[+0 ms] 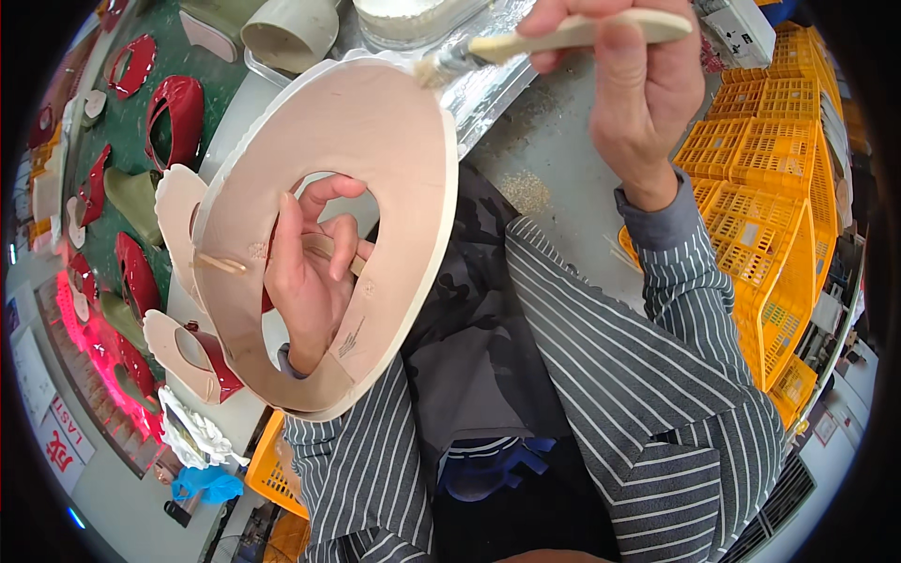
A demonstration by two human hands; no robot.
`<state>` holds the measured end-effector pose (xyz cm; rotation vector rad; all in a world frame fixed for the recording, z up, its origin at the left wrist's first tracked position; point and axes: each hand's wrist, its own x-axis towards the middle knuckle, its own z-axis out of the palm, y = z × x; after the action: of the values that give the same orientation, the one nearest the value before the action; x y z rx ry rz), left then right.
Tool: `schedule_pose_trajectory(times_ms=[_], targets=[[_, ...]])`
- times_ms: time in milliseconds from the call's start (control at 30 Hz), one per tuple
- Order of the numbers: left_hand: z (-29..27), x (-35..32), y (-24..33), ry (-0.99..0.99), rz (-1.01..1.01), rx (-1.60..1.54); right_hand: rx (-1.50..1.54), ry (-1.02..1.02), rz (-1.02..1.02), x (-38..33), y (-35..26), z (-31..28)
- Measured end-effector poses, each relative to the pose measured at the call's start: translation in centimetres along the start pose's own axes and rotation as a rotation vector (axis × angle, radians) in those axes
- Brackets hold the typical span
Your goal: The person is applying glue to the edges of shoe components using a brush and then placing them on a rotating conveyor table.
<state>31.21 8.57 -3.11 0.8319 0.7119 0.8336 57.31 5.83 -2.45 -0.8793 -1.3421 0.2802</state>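
Observation:
My left hand reaches through the opening of a large beige leather shoe upper and holds it up, inner side toward me. My right hand grips a wooden-handled brush. Its bristles touch the upper's top edge, close to a foil-lined tray with a glue container.
Red shoe uppers and olive shoe lasts lie on a green conveyor at the left. More beige pieces are stacked beside the held one. Yellow plastic crates stand at the right. A white rag lies at the lower left.

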Motion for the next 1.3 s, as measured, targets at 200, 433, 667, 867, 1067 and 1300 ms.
schedule_pose_trajectory(times_ms=[200, 433, 667, 867, 1067, 1300], targets=[[0.7, -0.4, -1.1, -0.014, 0.113, 0.122, 0.069, 0.026, -0.069, 1.9, 0.0, 1.6], [0.5, 0.3, -1.8, 0.019, 0.346, 0.080, 0.070, 0.156, 0.114, -2.0, -0.2, 1.2], [0.3, 0.9, -2.4, 0.098, 0.435, 0.188, 0.168, 0.164, 0.078, -0.1, -0.5, 2.0], [1.2, 2.3, -2.4, 0.103, 0.495, 0.080, 0.229, 0.201, 0.221, -0.4, 0.0, 2.8], [0.9, 4.2, -2.5, 0.294, 0.676, 0.188, 0.204, 0.121, 0.373, -1.8, -0.8, 2.1], [1.7, 5.1, -1.7, 0.286, 0.814, 0.232, 0.216, 0.184, 0.226, 0.3, -0.3, 4.3]])
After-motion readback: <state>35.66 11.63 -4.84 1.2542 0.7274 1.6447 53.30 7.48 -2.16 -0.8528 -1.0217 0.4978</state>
